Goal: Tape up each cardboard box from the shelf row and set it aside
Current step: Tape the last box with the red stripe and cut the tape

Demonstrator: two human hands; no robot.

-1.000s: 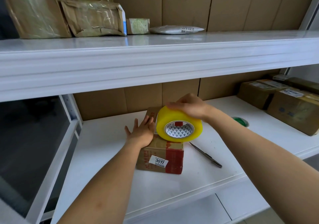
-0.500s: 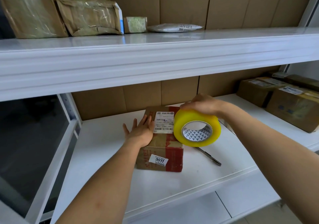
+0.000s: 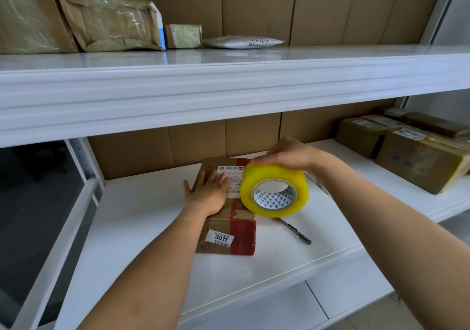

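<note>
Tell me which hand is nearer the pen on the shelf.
Right. The right hand holds the tape roll just above the pen; the left hand lies flat on the box, further left.

Premises: parcel storage or dispatch room, apparently. White metal shelving point(image 3: 229, 93) backed with cardboard sheets point(image 3: 254, 4). Taped, labelled cartons point(image 3: 417, 161) right of the right-hand grip point(image 3: 287, 154); wrapped parcels point(image 3: 109, 22) and a grey mailer bag point(image 3: 241, 42) above it. Box point(image 3: 226, 228) bears sticker "3011"; other label text unreadable.
</note>
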